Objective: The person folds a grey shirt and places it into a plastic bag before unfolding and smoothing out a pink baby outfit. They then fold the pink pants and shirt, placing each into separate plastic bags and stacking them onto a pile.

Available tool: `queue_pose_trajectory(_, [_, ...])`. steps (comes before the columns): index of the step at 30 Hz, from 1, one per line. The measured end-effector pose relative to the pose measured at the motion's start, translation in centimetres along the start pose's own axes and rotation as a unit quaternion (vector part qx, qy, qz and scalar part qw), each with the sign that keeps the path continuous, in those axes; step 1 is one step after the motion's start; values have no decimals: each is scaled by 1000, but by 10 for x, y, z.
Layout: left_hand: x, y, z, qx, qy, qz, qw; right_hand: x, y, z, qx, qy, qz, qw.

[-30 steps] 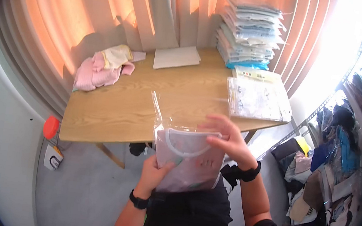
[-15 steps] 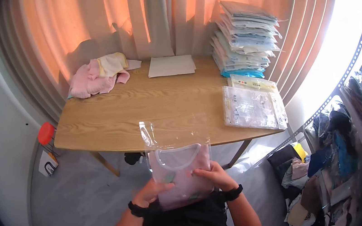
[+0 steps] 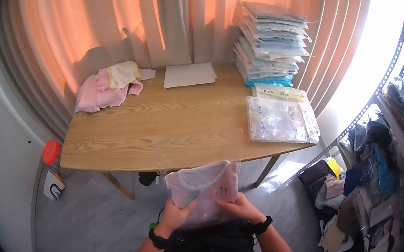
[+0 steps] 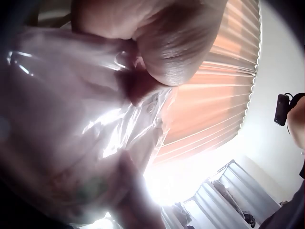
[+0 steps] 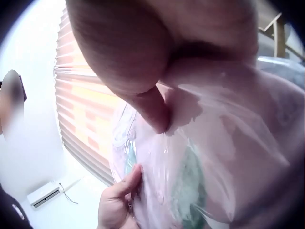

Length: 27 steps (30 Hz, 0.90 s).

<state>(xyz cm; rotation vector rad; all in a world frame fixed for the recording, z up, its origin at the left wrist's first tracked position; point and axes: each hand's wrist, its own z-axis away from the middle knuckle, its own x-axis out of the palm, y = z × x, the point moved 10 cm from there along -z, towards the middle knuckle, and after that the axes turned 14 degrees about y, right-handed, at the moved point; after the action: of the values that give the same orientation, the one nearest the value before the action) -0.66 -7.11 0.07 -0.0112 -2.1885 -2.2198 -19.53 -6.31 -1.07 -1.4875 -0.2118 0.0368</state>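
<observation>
A folded pink shirt (image 3: 206, 190) with a white round neckline lies inside a clear plastic bag (image 5: 181, 157), tilted up over the lap just off the table's front edge. My left hand (image 3: 177, 214) grips its left side, thumb on the front face. On the opposite side, my right hand (image 3: 242, 208) pinches the bagged shirt between thumb and fingers. Green printed shapes show through the film in the right wrist view. In the left wrist view, glare streaks the plastic beside the left thumb (image 4: 171, 52).
A wooden table (image 3: 160, 131) stands in front. On it are a pink garment heap (image 3: 99, 92), white sheets (image 3: 189, 75), flat clear bags (image 3: 281, 121) and a tall stack of bagged items (image 3: 272, 43). Shelving with clothes (image 3: 356, 197) is at the right.
My right hand has come down from the bag's open top to its right side and grips there. The clear flap that stood up over the neckline now shows only faintly. My left hand keeps its hold.
</observation>
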Motion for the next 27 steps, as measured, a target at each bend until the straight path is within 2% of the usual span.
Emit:
queue_pose_trajectory(2, [-2, 3, -1, 0, 20, -20, 1000, -10, 1, -3, -41, 52, 21, 998])
queue_pose_trajectory(5, [-6, 19, -12, 46, 55, -3, 997, -19, -23, -1, -14, 89, 118, 989])
queue_pose_trajectory(7, [-8, 29, -22, 88, 68, 31, 993, -22, -25, -2, -23, 56, 136, 989])
queue_pose_trajectory(10, [-2, 31, -33, 6, 54, 156, 986, -25, -41, -4, -46, 49, 158, 985])
queue_pose_trajectory(11, [2, 39, -39, 11, 47, 180, 982, -26, -48, -6, -55, 56, 163, 983])
queue_pose_trajectory(14, [1, 48, -59, 46, 18, 209, 977, -42, -68, -25, -92, 131, 167, 973])
queue_pose_trajectory(17, [21, 74, -71, -23, -3, 349, 937, -61, -132, -33, -230, 263, 143, 926])
queue_pose_trajectory(18, [17, 67, -83, -21, 14, 353, 935, -72, -146, -36, -254, 299, 129, 911])
queue_pose_trajectory(21, [16, 58, -114, 10, -15, 202, 979, -117, -190, -45, -318, 395, 111, 855])
queue_pose_trajectory(22, [18, 57, -127, 16, 12, 141, 990, -132, -207, -51, -345, 417, 57, 839])
queue_pose_trajectory(25, [27, 40, -160, 39, 14, 65, 997, -173, -269, -77, -406, 451, -37, 794])
queue_pose_trajectory(27, [36, 26, -177, 15, 4, 64, 998, -209, -304, -116, -378, 396, -163, 821])
